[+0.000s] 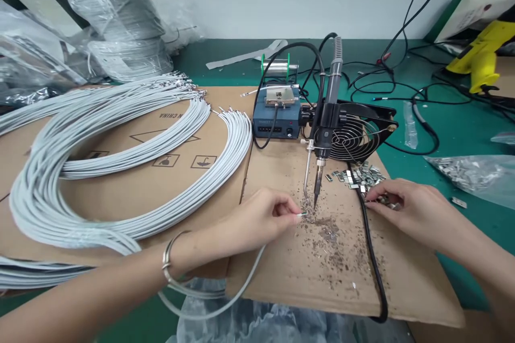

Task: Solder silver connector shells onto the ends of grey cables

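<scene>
Cable bundles (120,171) lie left on the cardboard (322,278), soldering iron (322,134) stands mid-board, station (277,115) behind it, fan (354,136) right (metal clips (360,177) piled in front).

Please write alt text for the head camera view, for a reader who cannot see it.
The left hand pinches the end of a grey wire under the tip of a fixed soldering iron, while the right hand touches a pile of small metal terminals. They work on cardboard, with bundled grey wires to the left and a fan behind.
</scene>
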The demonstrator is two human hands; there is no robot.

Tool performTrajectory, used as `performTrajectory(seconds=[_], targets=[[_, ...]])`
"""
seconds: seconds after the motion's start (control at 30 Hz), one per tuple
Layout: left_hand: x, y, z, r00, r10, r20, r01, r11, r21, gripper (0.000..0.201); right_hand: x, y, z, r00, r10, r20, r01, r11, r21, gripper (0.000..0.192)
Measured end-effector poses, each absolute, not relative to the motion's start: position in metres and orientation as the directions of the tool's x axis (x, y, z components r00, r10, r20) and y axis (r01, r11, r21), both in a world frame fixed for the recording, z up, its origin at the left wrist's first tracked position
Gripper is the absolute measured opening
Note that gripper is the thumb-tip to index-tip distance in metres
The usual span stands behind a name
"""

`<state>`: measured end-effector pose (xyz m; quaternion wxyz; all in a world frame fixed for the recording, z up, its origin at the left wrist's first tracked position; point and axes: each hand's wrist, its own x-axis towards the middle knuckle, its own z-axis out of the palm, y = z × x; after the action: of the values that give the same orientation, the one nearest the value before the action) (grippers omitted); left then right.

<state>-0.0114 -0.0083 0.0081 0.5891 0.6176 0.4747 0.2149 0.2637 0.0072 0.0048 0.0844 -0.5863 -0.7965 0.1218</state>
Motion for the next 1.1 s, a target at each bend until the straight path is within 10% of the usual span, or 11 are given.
performTrajectory(seconds=[0.23,0.43,0.6,1.1], targets=[[-0.007,0.01,-0.005,0.528,0.742,-0.414,0.298,0.295,0.908,0.016,0.259,-0.009,0.011,-0.095,0.995,0.029,0.812,0.094,-0.575,0.015],[-0.008,0.01,-0.002,0.552,0.706,-0.444,0.228,0.385,0.894,0.018,0.212,-0.015,0.012,-0.318,0.903,-0.287,0.402,-0.145,-0.904,0.012],[-0.009,0.011,-0.003,0.563,0.685,-0.463,0.162,0.457,0.874,0.019,0.189,-0.008,0.002,-0.322,0.811,-0.488,0.133,-0.471,-0.872,0.022],[-0.004,0.011,0.003,0.522,0.658,-0.542,0.16,0.549,0.82,0.011,0.187,-0.009,-0.008,-0.341,0.826,-0.45,-0.034,-0.489,-0.872,0.017]])
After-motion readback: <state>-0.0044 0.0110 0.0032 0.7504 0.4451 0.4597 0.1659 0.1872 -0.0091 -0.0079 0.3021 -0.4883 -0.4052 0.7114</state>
